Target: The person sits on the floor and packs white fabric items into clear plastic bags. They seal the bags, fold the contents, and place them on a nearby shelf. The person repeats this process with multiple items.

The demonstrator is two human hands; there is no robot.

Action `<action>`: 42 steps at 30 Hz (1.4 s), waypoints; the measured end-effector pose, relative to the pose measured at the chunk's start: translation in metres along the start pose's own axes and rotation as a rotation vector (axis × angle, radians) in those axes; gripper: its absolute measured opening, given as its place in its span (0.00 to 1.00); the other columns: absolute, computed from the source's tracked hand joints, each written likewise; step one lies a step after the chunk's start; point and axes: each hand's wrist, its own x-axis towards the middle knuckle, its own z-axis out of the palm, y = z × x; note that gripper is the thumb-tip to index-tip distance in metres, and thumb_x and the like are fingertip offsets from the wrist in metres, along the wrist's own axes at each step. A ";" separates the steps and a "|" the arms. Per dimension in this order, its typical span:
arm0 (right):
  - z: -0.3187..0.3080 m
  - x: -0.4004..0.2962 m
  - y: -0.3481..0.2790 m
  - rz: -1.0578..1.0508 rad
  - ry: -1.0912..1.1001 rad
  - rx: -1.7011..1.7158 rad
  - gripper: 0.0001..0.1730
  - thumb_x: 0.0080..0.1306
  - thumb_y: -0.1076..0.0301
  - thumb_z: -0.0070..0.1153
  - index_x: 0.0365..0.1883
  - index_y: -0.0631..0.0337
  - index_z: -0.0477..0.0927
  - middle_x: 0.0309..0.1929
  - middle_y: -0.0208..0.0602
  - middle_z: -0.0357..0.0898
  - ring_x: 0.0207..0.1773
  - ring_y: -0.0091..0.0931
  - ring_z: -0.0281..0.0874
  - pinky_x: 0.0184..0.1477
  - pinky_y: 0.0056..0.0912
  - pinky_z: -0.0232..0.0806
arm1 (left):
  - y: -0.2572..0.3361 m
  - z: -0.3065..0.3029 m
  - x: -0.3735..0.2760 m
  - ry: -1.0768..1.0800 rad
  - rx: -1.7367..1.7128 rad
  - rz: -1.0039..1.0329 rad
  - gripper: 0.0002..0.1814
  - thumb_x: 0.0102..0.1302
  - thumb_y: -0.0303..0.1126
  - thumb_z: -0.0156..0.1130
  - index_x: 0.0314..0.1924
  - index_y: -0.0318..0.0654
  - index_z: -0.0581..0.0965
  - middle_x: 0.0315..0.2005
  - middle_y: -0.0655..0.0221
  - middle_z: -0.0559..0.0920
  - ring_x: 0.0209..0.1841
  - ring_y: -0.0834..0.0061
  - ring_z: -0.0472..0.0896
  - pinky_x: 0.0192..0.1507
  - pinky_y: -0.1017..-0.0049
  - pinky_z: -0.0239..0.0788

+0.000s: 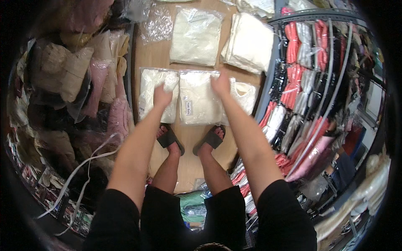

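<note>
My left hand (162, 95) is over a cream garment in a clear plastic bag (147, 84), its fingers curled; blur hides whether they grip the plastic. Beside it lies a second bagged cream garment (198, 84), flat, with a printed label near its lower left. My right hand (220, 84) holds the upper right edge of this middle packet, with some fingertips hidden. Partly under my right forearm is another packet, with a cream knitted garment (246, 92) whose round neckline shows.
Ahead on the wood-look floor (154, 56) are a larger bagged cream garment (196, 37), a folded cream stack (249, 42) and crumpled clear plastic (157, 23). Shelving on the right holds coral, silver and black bundles (293, 84). Bagged pink and beige goods (99, 84) line the left.
</note>
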 end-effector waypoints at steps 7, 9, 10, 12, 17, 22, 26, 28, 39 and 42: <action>-0.119 -0.316 0.000 0.540 -0.318 0.275 0.19 0.62 0.61 0.56 0.47 0.63 0.81 0.48 0.57 0.81 0.53 0.44 0.80 0.54 0.44 0.70 | -0.098 0.049 -0.310 -0.141 -0.230 0.213 0.13 0.61 0.31 0.58 0.43 0.32 0.79 0.39 0.54 0.83 0.43 0.54 0.81 0.49 0.58 0.71; -0.195 -0.368 -0.004 0.560 -0.096 0.250 0.17 0.60 0.63 0.57 0.46 0.60 0.82 0.43 0.51 0.83 0.48 0.41 0.82 0.52 0.41 0.72 | -0.041 0.008 -0.348 -0.673 -0.229 0.103 0.17 0.65 0.36 0.58 0.51 0.36 0.79 0.40 0.59 0.84 0.43 0.65 0.82 0.49 0.66 0.72; -0.234 -0.389 -0.018 0.406 -0.013 0.085 0.17 0.59 0.65 0.58 0.46 0.60 0.83 0.40 0.49 0.83 0.45 0.42 0.82 0.50 0.42 0.72 | -0.013 -0.025 -0.368 -0.907 -0.170 0.054 0.19 0.67 0.39 0.58 0.55 0.37 0.79 0.41 0.62 0.85 0.43 0.70 0.82 0.49 0.70 0.72; -0.275 -0.424 -0.018 0.366 0.049 0.246 0.15 0.59 0.69 0.58 0.46 0.59 0.83 0.38 0.42 0.84 0.40 0.32 0.83 0.45 0.36 0.74 | 0.016 -0.060 -0.377 -1.068 -0.321 0.040 0.22 0.68 0.41 0.61 0.56 0.34 0.79 0.42 0.67 0.85 0.43 0.74 0.82 0.47 0.72 0.73; -0.380 -0.452 -0.057 0.473 0.152 0.570 0.15 0.59 0.72 0.61 0.46 0.58 0.82 0.32 0.34 0.83 0.34 0.22 0.81 0.39 0.27 0.73 | 0.118 -0.159 -0.346 -0.934 -0.270 0.337 0.22 0.66 0.40 0.66 0.55 0.35 0.79 0.38 0.67 0.85 0.41 0.77 0.81 0.45 0.74 0.74; -0.443 -0.468 -0.074 0.277 0.479 0.592 0.17 0.60 0.76 0.61 0.49 0.60 0.80 0.33 0.28 0.81 0.35 0.17 0.78 0.38 0.23 0.71 | 0.243 -0.237 -0.301 -0.639 0.105 0.698 0.21 0.60 0.44 0.69 0.48 0.38 0.83 0.44 0.60 0.86 0.48 0.67 0.83 0.54 0.68 0.72; -0.457 -0.479 -0.056 0.179 0.608 0.715 0.17 0.61 0.78 0.58 0.50 0.61 0.80 0.33 0.27 0.81 0.34 0.16 0.77 0.36 0.20 0.70 | 0.335 -0.278 -0.338 -0.567 -0.058 0.711 0.21 0.62 0.38 0.67 0.52 0.33 0.81 0.47 0.60 0.85 0.49 0.68 0.82 0.56 0.70 0.71; -0.468 -0.483 -0.064 0.165 0.636 0.721 0.15 0.62 0.77 0.57 0.49 0.61 0.80 0.33 0.27 0.81 0.33 0.15 0.76 0.35 0.18 0.68 | 0.341 -0.285 -0.350 -0.625 -0.232 0.677 0.22 0.62 0.35 0.66 0.54 0.34 0.80 0.46 0.62 0.85 0.47 0.70 0.82 0.52 0.72 0.72; -0.454 -0.520 -0.036 0.162 0.607 0.728 0.15 0.60 0.79 0.57 0.46 0.62 0.80 0.36 0.33 0.81 0.34 0.19 0.79 0.36 0.21 0.72 | 0.287 -0.275 -0.420 -0.789 -0.203 0.442 0.21 0.67 0.38 0.63 0.58 0.39 0.77 0.46 0.71 0.83 0.42 0.79 0.81 0.43 0.73 0.72; -0.449 -0.525 -0.024 0.183 0.588 0.733 0.16 0.60 0.80 0.56 0.47 0.62 0.81 0.40 0.34 0.82 0.35 0.19 0.79 0.36 0.22 0.72 | 0.274 -0.265 -0.417 -0.809 -0.267 0.394 0.22 0.64 0.39 0.66 0.56 0.38 0.78 0.44 0.69 0.83 0.41 0.77 0.81 0.42 0.72 0.72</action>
